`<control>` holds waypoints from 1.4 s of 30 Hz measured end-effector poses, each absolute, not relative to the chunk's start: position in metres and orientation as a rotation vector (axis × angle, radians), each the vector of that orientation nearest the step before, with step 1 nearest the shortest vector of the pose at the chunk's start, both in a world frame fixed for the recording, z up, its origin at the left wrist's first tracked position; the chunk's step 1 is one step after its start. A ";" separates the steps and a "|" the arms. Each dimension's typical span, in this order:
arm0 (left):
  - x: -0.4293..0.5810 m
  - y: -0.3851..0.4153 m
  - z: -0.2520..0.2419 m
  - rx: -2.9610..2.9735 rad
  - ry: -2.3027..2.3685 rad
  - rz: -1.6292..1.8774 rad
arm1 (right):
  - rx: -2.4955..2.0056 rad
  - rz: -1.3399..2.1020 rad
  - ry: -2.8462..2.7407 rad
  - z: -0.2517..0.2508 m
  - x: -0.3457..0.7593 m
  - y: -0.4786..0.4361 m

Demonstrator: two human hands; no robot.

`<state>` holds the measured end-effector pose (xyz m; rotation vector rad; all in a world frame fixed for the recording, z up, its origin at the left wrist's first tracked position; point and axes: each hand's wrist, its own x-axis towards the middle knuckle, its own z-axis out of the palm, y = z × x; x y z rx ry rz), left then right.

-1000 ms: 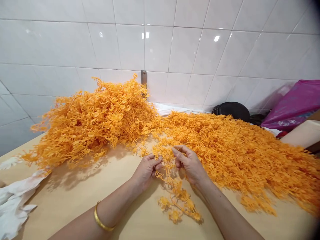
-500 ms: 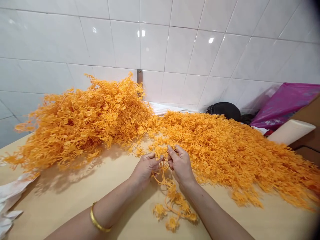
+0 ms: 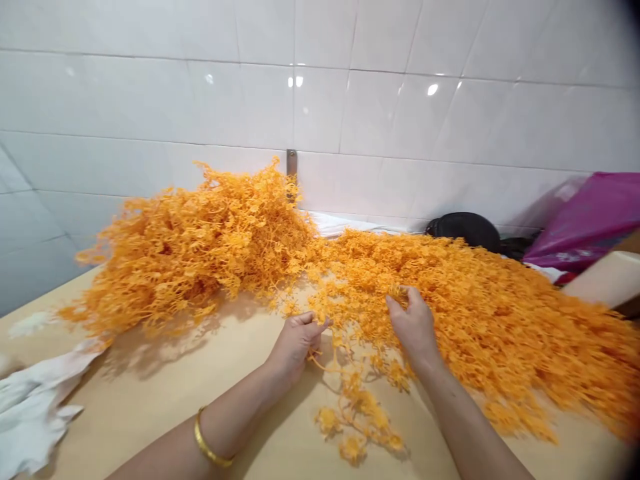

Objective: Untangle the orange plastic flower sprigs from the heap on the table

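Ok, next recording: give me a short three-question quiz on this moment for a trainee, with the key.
1. Which hand has the gold bangle on its wrist?
2. True or false: the black bag lies to the left of the magenta plastic bag in this view.
3. What are the fingers of the right hand touching?
A. the heap of orange sprigs
B. the white cloth
C. the metal bracket on the wall

Key: 1. The left hand. 2. True. 3. A.
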<state>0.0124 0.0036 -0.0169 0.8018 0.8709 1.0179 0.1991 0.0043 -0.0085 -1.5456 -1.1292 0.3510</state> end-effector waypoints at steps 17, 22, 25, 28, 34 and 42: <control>0.011 0.002 -0.018 1.028 0.753 0.904 | -1.162 0.863 -1.635 0.005 0.148 -0.017; 0.011 0.004 -0.018 0.908 0.750 0.975 | -1.130 1.080 -1.411 -0.001 0.149 -0.012; 0.010 0.005 -0.018 0.849 0.761 0.949 | -1.149 1.128 -1.354 -0.005 0.148 -0.011; 0.009 0.006 -0.020 0.909 0.719 0.945 | -1.145 1.167 -1.301 -0.008 0.149 -0.010; 0.010 0.006 -0.025 0.923 0.780 0.959 | -1.114 1.268 -1.283 -0.005 0.149 -0.013; 0.012 0.002 -0.019 1.038 0.825 0.892 | -1.107 1.174 -1.142 -0.015 0.142 -0.009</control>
